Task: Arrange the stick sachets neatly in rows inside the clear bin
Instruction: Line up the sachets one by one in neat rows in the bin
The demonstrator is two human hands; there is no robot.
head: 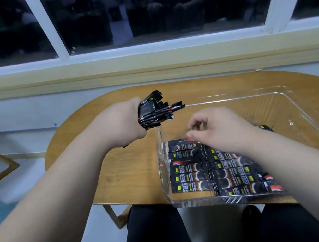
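From the head camera, your left hand (pixel 126 123) grips a fanned bundle of black stick sachets (pixel 157 111), held above the wooden table (pixel 124 166) just beside the clear bin's (pixel 294 103) left wall. Your right hand (pixel 216 127) hovers inside the bin with curled fingers, its thumb at the red-tipped end of the farthest laid sachet (pixel 184 146); you cannot tell whether it pinches it. The laid sachets (pixel 190 175) lie flat in two side-by-side rows in the bin's near half.
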